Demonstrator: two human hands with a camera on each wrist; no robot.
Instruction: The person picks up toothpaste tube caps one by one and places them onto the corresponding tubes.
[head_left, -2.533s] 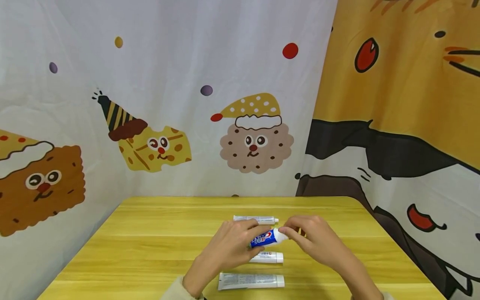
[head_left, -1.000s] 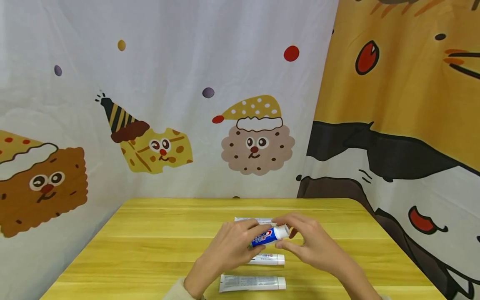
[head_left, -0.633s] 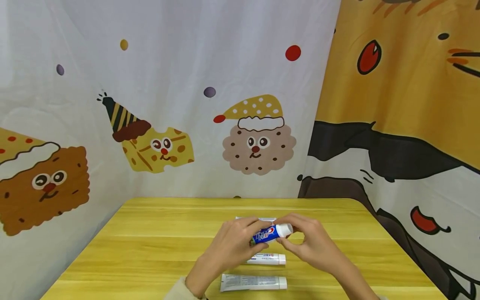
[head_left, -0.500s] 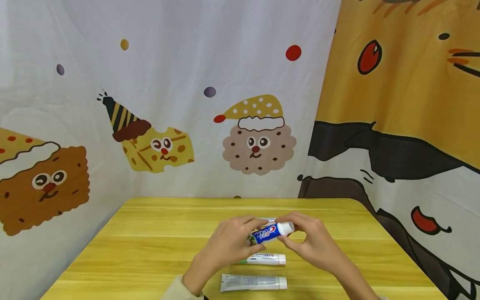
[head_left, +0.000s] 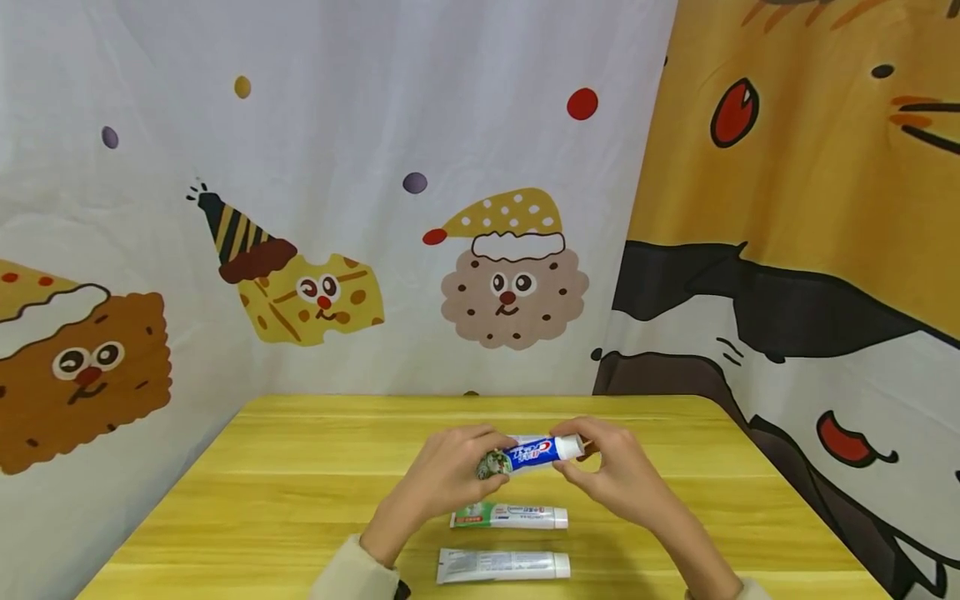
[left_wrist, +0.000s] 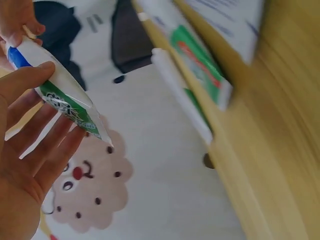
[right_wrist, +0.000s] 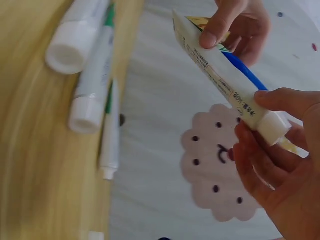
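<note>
Both hands hold a blue, white and green toothpaste tube above the table, its white cap pointing right. My left hand pinches the tube's flat tail end between thumb and fingers. In the left wrist view, the left thumb lies on top of the tube, with the fingers spread beneath. My right hand pinches the tube just beside the cap, thumb on one side and fingers on the other. The right wrist view shows the tube's printed white side and the cap at the right hand's fingers.
Below the hands lie a green and white toothpaste tube and a nearer white tube, both caps right. Another slim tube lies farther back, mostly hidden in the head view. A cartoon-printed curtain hangs behind the wooden table.
My right fingers have moved from the cap's tip to the tube beside the cap. The left hand has shifted left towards the tail, uncovering more of the tube, which now lies more level.
</note>
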